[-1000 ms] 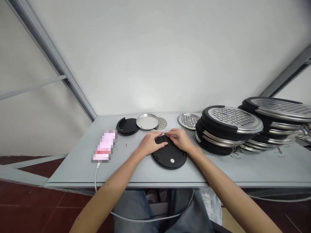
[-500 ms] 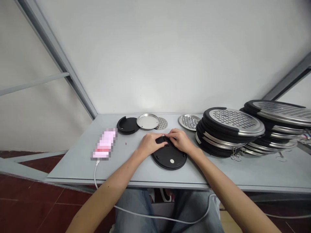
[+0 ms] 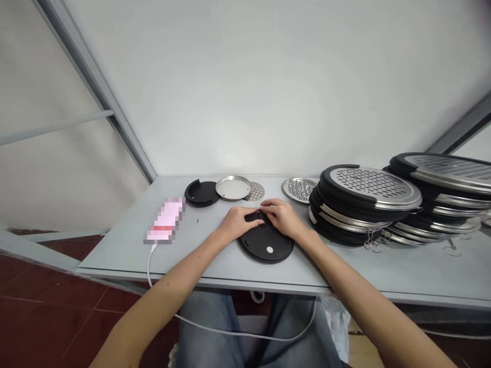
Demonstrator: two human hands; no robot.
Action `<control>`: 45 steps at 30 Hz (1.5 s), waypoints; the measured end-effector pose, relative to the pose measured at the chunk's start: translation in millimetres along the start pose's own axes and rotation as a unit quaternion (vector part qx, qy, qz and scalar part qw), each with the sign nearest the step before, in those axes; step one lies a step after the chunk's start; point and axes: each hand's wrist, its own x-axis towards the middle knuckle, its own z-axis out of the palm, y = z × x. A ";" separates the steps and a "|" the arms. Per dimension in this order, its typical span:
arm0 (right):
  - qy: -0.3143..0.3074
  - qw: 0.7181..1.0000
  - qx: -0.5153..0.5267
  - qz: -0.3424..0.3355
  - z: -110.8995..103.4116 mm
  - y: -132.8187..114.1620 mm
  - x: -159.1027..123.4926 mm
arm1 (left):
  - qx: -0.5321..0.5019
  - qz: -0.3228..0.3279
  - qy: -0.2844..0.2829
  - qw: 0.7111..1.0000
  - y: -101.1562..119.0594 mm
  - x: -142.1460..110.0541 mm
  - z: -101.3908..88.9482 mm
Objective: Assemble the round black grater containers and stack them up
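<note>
At the middle of the grey table (image 3: 126,245), close to its front edge, a round black disc (image 3: 264,244) lies flat between the person's two hands. The left hand (image 3: 237,224) is at the disc's far left rim, half curled, its thumb and forefinger parted and the thumb laid over the upper face. The right hand (image 3: 283,217) is at the far right rim, fingers bent and bunched, their tips just beside those of the left. The fingers cover much of that rim, so I cannot tell whether either hand is gripping the disc or pinching some small part there. On the disc's near half is a round pale spot (image 3: 270,250), perhaps a sticker; any print on it is too small to read. To the left lies a phone (image 3: 164,221), its screen blurred into pink blocks with a red band, its text unreadable, a white cable (image 3: 150,266) running from its near end. Along the back are a black round holder (image 3: 202,194) with a raised rim, a shallow silver dish (image 3: 233,188), a perforated disc (image 3: 257,191) partly behind it and a rimmed grater plate (image 3: 298,190). At the right stand a nearer stack (image 3: 368,186) and a farther stack (image 3: 448,174) of black and metal rounds; a pale patch (image 3: 312,216) on the nearer one's side might be a label, but it cannot be read.
</note>
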 end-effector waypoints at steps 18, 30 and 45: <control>0.033 0.998 0.042 0.032 -7.0 -5.3 4.5 | -0.041 -0.024 0.046 0.998 -2.1 16.4 6.4; 0.004 0.996 0.084 0.026 -10.0 0.1 2.1 | -0.026 0.010 0.061 0.998 -8.5 13.3 9.4; -0.027 0.999 0.024 -0.037 -12.1 1.3 1.7 | -0.024 0.013 0.063 0.998 -10.7 12.0 9.9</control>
